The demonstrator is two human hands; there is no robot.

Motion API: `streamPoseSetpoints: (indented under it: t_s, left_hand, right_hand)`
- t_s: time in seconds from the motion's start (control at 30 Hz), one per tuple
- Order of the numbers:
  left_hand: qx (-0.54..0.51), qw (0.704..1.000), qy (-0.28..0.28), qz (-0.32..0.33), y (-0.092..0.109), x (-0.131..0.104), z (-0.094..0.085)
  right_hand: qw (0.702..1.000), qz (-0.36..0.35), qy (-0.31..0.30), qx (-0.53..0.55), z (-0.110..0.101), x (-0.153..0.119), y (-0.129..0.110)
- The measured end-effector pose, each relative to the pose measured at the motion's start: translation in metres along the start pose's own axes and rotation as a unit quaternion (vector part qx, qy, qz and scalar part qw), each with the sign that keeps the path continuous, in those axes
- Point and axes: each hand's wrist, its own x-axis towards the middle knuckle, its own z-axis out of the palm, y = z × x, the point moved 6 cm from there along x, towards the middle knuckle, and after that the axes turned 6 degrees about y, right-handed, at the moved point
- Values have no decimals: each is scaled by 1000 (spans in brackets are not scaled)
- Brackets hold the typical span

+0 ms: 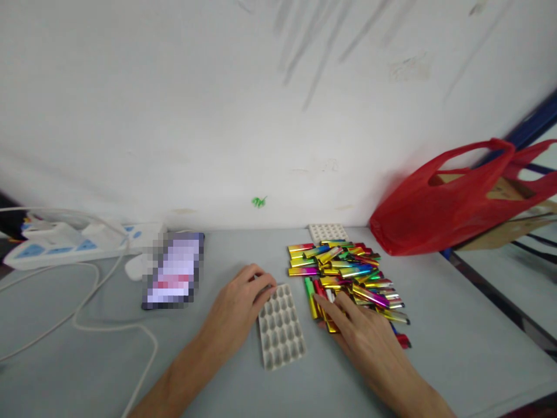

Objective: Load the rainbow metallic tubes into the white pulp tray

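L hand (237, 299) holding pocketed tray (282, 331), R hand (363, 328) on glossy cyls (350, 270), grip unclear.

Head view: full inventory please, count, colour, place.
near tray: 1, off-white, between the hands
far tray: 1, off-white, by the wall
metallic tubes: many, overlapping, gold with mixed colours, right of near tray
phone: 1, dark-edged, screen pixelated, left
power strip: 1, white and blue, back left
rounded item: 1, white, beside phone
cables: count unclear, white, left
bag: 1, red, back right
cardboard: count unclear, brown, in and below bag
table: 1, grey, underneath
wall: 1, white, behind
left hand: 1, bare, at near tray's upper-left corner
right hand: 1, bare, at tubes' front edge
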Motion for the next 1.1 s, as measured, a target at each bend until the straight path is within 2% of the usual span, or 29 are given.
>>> streamPoseSetpoints:
  t_s: [0.4, 1.1]
  left_hand:
    - [-3, 1000, -4, -4, 0, 0, -1]
    - [0, 1000, 3, -2, -1, 1, -1]
  right_hand:
    - [999, 15, -33, -1, 4, 4, 3]
    - [999, 35, -27, -29, 4, 12, 3]
